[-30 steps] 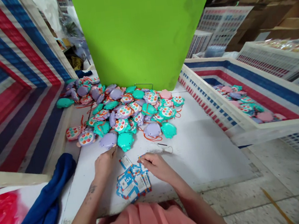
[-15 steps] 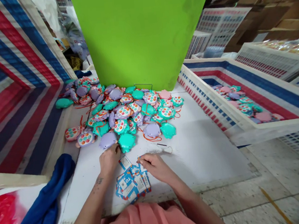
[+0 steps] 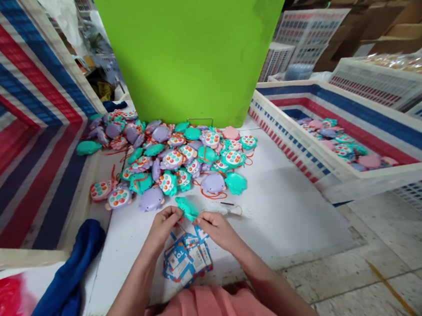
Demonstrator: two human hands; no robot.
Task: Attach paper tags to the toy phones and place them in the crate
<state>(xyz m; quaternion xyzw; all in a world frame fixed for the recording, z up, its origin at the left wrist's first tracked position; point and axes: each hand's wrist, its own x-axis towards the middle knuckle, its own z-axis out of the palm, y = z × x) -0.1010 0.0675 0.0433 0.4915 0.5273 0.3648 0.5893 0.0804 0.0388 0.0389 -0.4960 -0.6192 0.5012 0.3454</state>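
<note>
My left hand (image 3: pixel 165 224) is closed on a teal toy (image 3: pixel 186 208), lifted just off the white table (image 3: pixel 287 205). My right hand (image 3: pixel 214 226) is pinched close beside the toy, above a pile of blue and white tags (image 3: pixel 187 258); what its fingertips grip is too small to name. A heap of teal, purple and pink toys (image 3: pixel 181 158) with orange cords lies just beyond both hands.
A big green bin (image 3: pixel 195 44) stands behind the heap. A striped crate (image 3: pixel 16 138) lies on the left, another crate (image 3: pixel 346 149) with toys on the right. A blue cloth (image 3: pixel 62 289) hangs at the table's left edge. A small metal hook (image 3: pixel 231 207) lies near my right hand.
My left hand reached to the heap's edge, took the teal toy and brought it back toward my right hand. My right hand rose slightly from the tags.
</note>
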